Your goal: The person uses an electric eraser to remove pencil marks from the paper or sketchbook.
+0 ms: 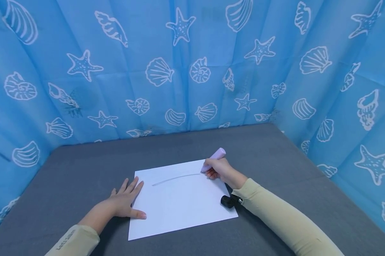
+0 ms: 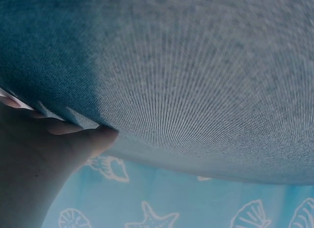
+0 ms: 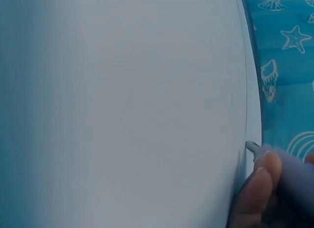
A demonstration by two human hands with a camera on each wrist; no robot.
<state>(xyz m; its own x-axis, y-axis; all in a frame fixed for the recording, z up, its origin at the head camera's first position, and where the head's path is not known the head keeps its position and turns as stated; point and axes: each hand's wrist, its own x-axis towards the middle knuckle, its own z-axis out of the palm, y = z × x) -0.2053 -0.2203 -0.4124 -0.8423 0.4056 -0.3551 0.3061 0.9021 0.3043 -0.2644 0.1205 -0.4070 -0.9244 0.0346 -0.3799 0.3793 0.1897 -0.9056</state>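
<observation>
A white sheet of paper [image 1: 179, 202] lies on the grey table [image 1: 83, 167]. My right hand [image 1: 219, 170] grips a pale lilac marker [image 1: 214, 159] with its tip on the paper near the far right corner. A thin grey curved line [image 1: 174, 179] runs leftward from the tip. The right wrist view shows the marker [image 3: 289, 176] tip touching the paper [image 3: 122, 110] at the end of the line [image 3: 245, 80]. My left hand [image 1: 125, 201] lies flat with straight fingers on the sheet's left edge. In the left wrist view the left hand [image 2: 44, 149] presses on the grey table [image 2: 196, 75].
A blue curtain [image 1: 192, 64] printed with white shells and starfish walls the table on three sides. A small black wrist camera [image 1: 228, 201] sits under my right forearm at the paper's right edge.
</observation>
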